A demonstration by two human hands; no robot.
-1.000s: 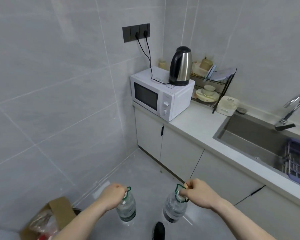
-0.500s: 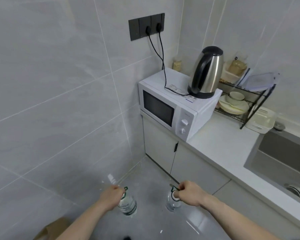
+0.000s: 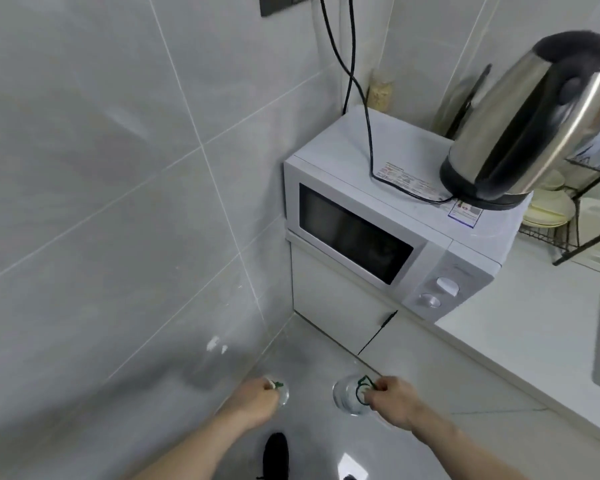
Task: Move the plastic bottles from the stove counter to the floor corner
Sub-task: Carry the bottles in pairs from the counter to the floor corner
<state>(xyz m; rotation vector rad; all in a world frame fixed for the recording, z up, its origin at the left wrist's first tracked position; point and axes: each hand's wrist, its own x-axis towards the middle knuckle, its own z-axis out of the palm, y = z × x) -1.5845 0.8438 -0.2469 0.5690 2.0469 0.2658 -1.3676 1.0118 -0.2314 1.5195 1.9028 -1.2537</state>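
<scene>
The grey tiled wall (image 3: 101, 202) fills the left side and meets the white cabinet (image 3: 329, 299) at a corner. The floor (image 3: 312, 355) runs into that corner. A white microwave (image 3: 378, 220) sits at the left end of the counter (image 3: 520, 341), and a shiny kettle (image 3: 530, 123) stands on top of it. A dish rack (image 3: 582, 216) is at the right edge of the view.

Down low, two bare arms reach toward the floor corner. The left hand (image 3: 253, 403) is curled tight around the green loop on the left bottle (image 3: 282, 396). The right hand (image 3: 394, 398) pinches the green loop (image 3: 362, 389) on the right bottle (image 3: 347, 396). Both bottles are seen from above, close to the floor, near the wall and the cabinet. I cannot tell if they touch the floor yet. A black shoe (image 3: 276, 455) is just behind them.

The bottles look clear and full of water, so they are likely heavy and may swing. The sides are smooth and could slip, so the loop at the neck seems the best place to hold. They should be put down gently so they stay standing
</scene>
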